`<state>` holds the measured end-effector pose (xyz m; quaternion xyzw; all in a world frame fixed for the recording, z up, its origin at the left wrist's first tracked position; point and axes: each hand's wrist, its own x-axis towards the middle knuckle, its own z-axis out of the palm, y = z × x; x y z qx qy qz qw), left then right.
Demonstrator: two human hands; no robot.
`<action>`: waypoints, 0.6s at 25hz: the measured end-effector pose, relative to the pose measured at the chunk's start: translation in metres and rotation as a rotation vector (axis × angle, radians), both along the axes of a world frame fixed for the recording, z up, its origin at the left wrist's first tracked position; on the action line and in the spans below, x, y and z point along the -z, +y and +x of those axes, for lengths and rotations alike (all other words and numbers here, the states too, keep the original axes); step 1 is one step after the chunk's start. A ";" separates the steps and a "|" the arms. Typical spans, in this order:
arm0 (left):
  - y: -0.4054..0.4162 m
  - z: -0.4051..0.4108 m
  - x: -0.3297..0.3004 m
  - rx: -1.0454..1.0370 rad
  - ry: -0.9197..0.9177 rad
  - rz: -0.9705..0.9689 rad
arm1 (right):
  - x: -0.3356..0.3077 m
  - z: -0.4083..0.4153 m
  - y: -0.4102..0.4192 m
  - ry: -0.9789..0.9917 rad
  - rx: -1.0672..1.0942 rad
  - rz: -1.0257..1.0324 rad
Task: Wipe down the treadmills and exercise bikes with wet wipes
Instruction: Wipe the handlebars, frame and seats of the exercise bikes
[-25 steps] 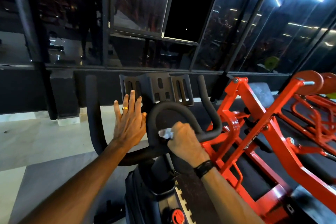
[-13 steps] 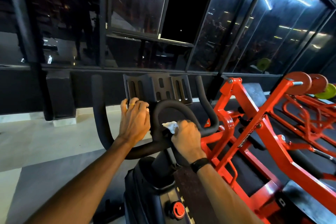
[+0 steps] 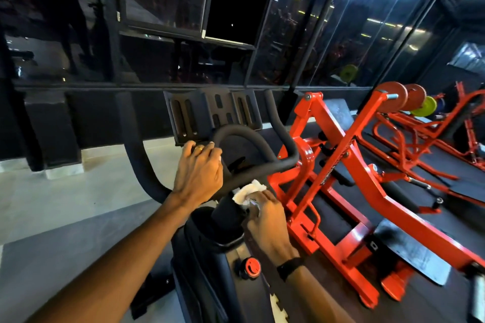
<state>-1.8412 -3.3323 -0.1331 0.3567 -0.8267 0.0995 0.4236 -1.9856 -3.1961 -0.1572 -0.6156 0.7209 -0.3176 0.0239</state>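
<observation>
Head view, looking down over a black exercise bike (image 3: pixel 210 257) beside dark glass walls. Left hand (image 3: pixel 198 173) reaching forward with the arm nearly straight, palm down, fingers curled over the inner loop of the black handlebar (image 3: pixel 262 149) just below the slotted tablet holder (image 3: pixel 212 113); grip closed around the bar, a gold ring (image 3: pixel 198 148) showing on one finger. Right hand (image 3: pixel 267 217) lower and closer in, wrist bent, a black wristband (image 3: pixel 290 267) at the forearm, knuckles turned up. Grip here closed too, fingers pinching a crumpled white wet wipe (image 3: pixel 248 193) and pressing it against the handlebar stem (image 3: pixel 225 214) where it rises from the frame. Wipe bunched between fingertips and stem, possibly touching the underside of the bar as well, though hard to tell from this angle. Red round knob (image 3: pixel 250 267) on the frame just below the right wrist. To the right, well apart from both hands, an orange steel weight machine (image 3: pixel 341 165) with orange plates (image 3: pixel 393 97) at its top, more orange frames behind it. Pale floor (image 3: pixel 78 191) to the left of the bike.
</observation>
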 end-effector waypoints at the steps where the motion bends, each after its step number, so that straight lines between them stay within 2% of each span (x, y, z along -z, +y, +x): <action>1: 0.003 0.001 0.003 0.036 0.008 -0.021 | -0.004 0.000 0.003 -0.091 -0.043 0.004; 5: 0.044 0.005 0.027 0.245 0.085 -0.034 | -0.024 -0.027 0.036 -0.295 -0.007 0.008; 8: 0.081 0.003 0.038 0.451 0.050 0.112 | -0.041 -0.031 0.056 -0.364 -0.144 -0.014; 10: 0.103 0.001 0.030 0.536 0.117 0.403 | -0.055 -0.030 0.070 -0.454 -0.242 -0.033; 13: 0.134 0.000 -0.001 0.685 0.372 0.944 | -0.075 -0.035 0.102 -0.593 -0.327 -0.077; 15: 0.153 0.001 -0.024 0.741 0.454 1.241 | -0.078 -0.039 0.123 -0.653 -0.330 -0.073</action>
